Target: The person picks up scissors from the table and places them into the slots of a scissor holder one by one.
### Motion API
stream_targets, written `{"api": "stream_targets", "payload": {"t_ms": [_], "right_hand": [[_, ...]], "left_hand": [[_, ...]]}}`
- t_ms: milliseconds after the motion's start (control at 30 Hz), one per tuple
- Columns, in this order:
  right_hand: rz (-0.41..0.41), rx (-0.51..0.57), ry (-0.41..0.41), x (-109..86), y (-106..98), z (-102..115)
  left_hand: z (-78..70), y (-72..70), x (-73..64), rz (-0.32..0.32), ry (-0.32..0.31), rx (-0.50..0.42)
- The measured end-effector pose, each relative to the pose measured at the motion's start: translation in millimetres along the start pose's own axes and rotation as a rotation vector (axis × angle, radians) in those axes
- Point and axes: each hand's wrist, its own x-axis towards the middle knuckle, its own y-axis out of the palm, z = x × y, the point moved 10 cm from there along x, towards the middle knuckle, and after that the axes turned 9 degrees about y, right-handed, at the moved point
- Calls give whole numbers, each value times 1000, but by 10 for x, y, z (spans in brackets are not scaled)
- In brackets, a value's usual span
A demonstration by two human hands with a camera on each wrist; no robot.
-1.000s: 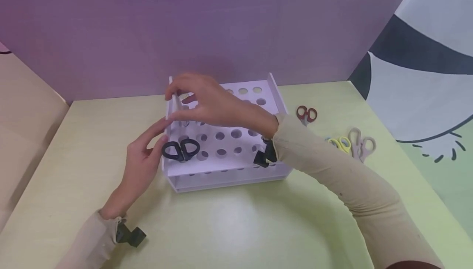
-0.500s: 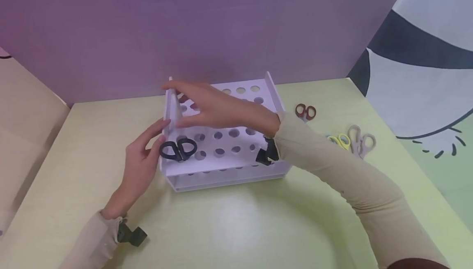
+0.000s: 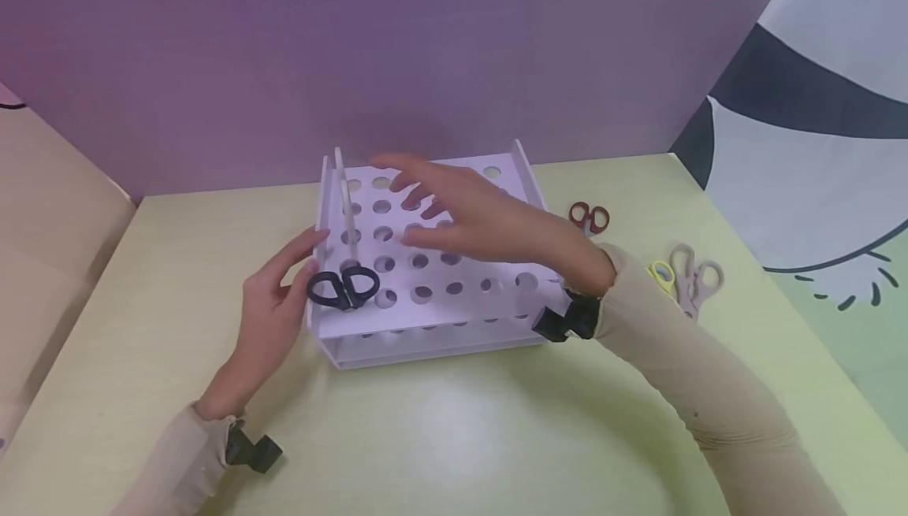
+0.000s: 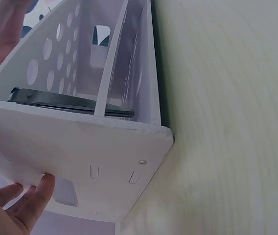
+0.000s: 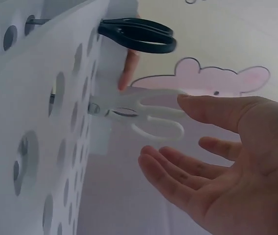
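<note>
A white rack point(image 3: 440, 310) with rows of round holes stands on the table. Black-handled scissors point(image 3: 345, 292) sit in a hole at its near left corner, their blade point(image 4: 65, 103) showing inside the rack. Behind them, white-handled scissors point(image 5: 141, 113) stand upright in another hole, thin and edge-on in the head view. My right hand point(image 3: 475, 217) hovers over the rack with fingers spread and holds nothing; its thumb tip is right by the white handles in the right wrist view. My left hand point(image 3: 273, 299) rests extended fingers against the rack's left side panel point(image 4: 80, 152).
Right of the rack lie red-brown scissors point(image 3: 589, 224), yellow-handled scissors point(image 3: 670, 280) partly hidden by my right sleeve point(image 3: 695, 390), and pale pinkish scissors point(image 3: 690, 287). A purple panel point(image 3: 426, 51) rises behind the table.
My right hand has let go of the white-handled scissors and moved right, leaving them upright in the rack. My left hand has stayed at the side panel.
</note>
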Motion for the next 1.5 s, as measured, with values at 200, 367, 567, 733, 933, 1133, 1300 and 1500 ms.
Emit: {"api": "stream_targets", "payload": {"t_ms": [200, 367, 567, 733, 933, 1133, 1300, 1500], "right_hand": [[-101, 41, 27, -245, -280, -143], [-175, 69, 76, -448, -479, -313], [-236, 64, 117, -657, -574, -538], [-301, 60, 147, -827, -654, -698], [-425, 96, 197, -1010, -841, -905], [-567, 24, 249, -1047, -1024, -1324], [-607, -57, 330, -1051, -1058, -1734], [-570, -91, 410, -1005, -1016, -2087]], "left_hand": [[-10, -6, -7, 2, -1, -5], [-14, 0, -12, -3, -2, 4], [-9, 23, 14, -3, 5, -14], [-11, 34, 25, -2, 11, -6], [-12, 16, 25, -12, 20, -16], [-6, 8, 27, -33, 36, -33], [-4, 25, 30, -29, 39, -32], [-24, 19, 21, -39, 46, -37]]}}
